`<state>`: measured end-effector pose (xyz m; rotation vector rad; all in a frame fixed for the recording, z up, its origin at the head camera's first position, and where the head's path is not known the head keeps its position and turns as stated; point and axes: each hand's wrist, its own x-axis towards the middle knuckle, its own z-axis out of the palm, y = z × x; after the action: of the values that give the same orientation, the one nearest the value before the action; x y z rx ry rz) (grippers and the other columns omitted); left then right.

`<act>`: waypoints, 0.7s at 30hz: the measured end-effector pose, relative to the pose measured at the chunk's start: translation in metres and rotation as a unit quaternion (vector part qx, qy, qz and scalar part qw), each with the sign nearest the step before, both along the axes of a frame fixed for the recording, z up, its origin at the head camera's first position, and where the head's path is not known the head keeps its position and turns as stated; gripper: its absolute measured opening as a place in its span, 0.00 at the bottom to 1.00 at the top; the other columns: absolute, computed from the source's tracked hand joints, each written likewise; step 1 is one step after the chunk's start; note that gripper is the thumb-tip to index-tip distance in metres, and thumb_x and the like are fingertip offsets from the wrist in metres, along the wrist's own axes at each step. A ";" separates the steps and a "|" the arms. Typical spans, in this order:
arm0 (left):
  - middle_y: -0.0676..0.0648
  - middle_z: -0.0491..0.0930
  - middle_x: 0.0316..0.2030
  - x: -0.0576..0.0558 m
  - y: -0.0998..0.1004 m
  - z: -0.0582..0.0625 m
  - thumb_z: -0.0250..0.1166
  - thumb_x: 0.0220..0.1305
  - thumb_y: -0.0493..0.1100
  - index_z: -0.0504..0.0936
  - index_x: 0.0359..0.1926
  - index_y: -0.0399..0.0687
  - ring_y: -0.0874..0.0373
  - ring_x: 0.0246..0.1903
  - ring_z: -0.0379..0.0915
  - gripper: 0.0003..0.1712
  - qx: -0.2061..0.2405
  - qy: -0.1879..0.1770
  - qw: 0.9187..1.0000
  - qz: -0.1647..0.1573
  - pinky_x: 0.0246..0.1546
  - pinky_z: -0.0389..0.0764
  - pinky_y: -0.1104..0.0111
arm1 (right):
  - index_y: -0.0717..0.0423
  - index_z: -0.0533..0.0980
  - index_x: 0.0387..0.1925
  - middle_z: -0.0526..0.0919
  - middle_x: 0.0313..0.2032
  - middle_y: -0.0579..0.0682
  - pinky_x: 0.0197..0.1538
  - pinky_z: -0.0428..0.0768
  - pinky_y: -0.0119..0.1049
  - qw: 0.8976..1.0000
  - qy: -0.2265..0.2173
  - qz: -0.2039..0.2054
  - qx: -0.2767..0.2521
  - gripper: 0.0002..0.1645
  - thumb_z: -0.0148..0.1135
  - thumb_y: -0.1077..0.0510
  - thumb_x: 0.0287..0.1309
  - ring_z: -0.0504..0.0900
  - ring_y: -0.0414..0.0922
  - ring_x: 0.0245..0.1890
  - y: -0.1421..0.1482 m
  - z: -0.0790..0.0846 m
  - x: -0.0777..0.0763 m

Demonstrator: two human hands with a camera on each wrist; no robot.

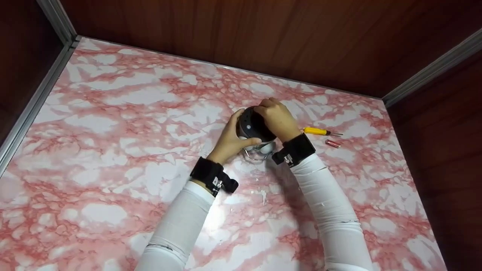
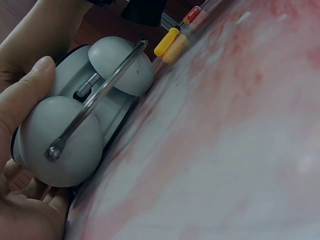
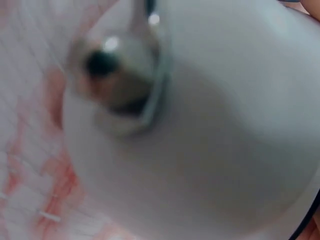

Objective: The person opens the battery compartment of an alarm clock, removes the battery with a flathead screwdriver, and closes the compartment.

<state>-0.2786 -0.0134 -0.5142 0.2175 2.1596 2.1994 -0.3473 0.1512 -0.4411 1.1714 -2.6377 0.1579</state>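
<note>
A pale grey twin-bell alarm clock (image 2: 112, 112) has its black back (image 1: 248, 127) turned up and its bells toward me. My left hand (image 1: 234, 140) grips its left side, the thumb laid over the edge by the bells. Over the back's right part is my right hand (image 1: 278, 119), fingers bent down at the black surface; I cannot tell what its hidden fingertips hold. The left wrist view shows both bells, the small hammer between them and the metal handle (image 2: 95, 100). One bell (image 3: 215, 125) fills most of the right wrist view, close and blurred.
Right of my right hand lie a screwdriver with a yellow handle (image 1: 315, 131) and a small red battery (image 1: 333, 143). The red-and-white marbled table (image 1: 113, 150) ends at dark wood panels (image 1: 244, 34) at the back and sides.
</note>
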 end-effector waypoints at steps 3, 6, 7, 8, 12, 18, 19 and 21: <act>0.45 0.59 0.75 -0.001 0.001 -0.001 0.83 0.48 0.42 0.53 0.79 0.50 0.56 0.71 0.57 0.63 0.003 -0.002 1.000 0.000 0.72 0.56 0.67 | 0.67 0.85 0.42 0.83 0.38 0.61 0.47 0.83 0.50 1.000 -0.006 0.003 0.001 0.13 0.57 0.75 0.61 0.80 0.58 0.41 0.000 0.002 -0.001; 0.45 0.59 0.74 -0.001 0.001 -0.001 0.83 0.48 0.42 0.53 0.79 0.50 0.56 0.71 0.57 0.63 0.008 -0.004 1.000 0.000 0.71 0.56 0.67 | 0.67 0.84 0.42 0.84 0.40 0.62 0.49 0.82 0.49 1.000 -0.022 0.012 -0.010 0.14 0.55 0.77 0.61 0.81 0.59 0.43 0.002 0.004 -0.004; 0.45 0.59 0.74 0.000 0.001 0.000 0.83 0.48 0.42 0.53 0.79 0.49 0.56 0.71 0.57 0.63 0.008 -0.003 1.000 0.001 0.71 0.56 0.67 | 0.68 0.84 0.42 0.85 0.41 0.62 0.50 0.82 0.49 0.999 -0.029 0.016 -0.017 0.15 0.55 0.77 0.61 0.81 0.59 0.43 0.003 0.005 -0.005; 0.45 0.59 0.74 0.000 0.000 0.000 0.83 0.48 0.42 0.53 0.79 0.50 0.56 0.71 0.57 0.63 0.008 -0.003 1.000 0.001 0.71 0.57 0.67 | 0.68 0.84 0.42 0.85 0.41 0.63 0.51 0.82 0.49 0.999 -0.034 0.019 -0.023 0.15 0.54 0.78 0.61 0.81 0.59 0.43 0.004 0.007 -0.006; 0.45 0.59 0.75 0.000 0.000 0.000 0.83 0.48 0.42 0.53 0.79 0.50 0.56 0.71 0.57 0.63 0.007 -0.004 1.000 0.001 0.72 0.57 0.67 | 0.69 0.84 0.40 0.86 0.41 0.62 0.50 0.81 0.49 0.997 -0.060 0.031 -0.045 0.15 0.53 0.79 0.61 0.81 0.59 0.43 0.008 0.012 -0.012; 0.45 0.59 0.75 0.000 0.000 0.000 0.83 0.49 0.42 0.53 0.79 0.49 0.56 0.71 0.56 0.63 0.006 0.001 1.000 0.000 0.72 0.56 0.66 | 0.71 0.84 0.39 0.87 0.39 0.63 0.52 0.81 0.51 0.990 -0.115 0.051 -0.058 0.12 0.56 0.78 0.61 0.84 0.59 0.43 0.008 0.020 -0.017; 0.45 0.59 0.75 0.000 0.000 0.000 0.83 0.49 0.43 0.53 0.79 0.50 0.56 0.71 0.57 0.63 0.005 0.001 1.000 -0.001 0.72 0.57 0.66 | 0.71 0.84 0.39 0.87 0.39 0.63 0.52 0.82 0.51 0.990 -0.122 0.051 -0.056 0.12 0.56 0.78 0.61 0.84 0.59 0.44 0.007 0.020 -0.018; 0.45 0.59 0.75 0.000 -0.001 0.000 0.83 0.49 0.43 0.53 0.79 0.50 0.57 0.71 0.57 0.62 0.003 0.001 1.000 -0.002 0.71 0.57 0.67 | 0.70 0.84 0.39 0.87 0.39 0.63 0.52 0.82 0.50 0.989 -0.131 0.050 -0.052 0.11 0.57 0.78 0.62 0.85 0.58 0.43 0.006 0.019 -0.020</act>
<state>-0.2788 -0.0140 -0.5146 0.2230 2.1519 2.2055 -0.3669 0.1574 -0.4216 1.3300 -2.7512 0.4944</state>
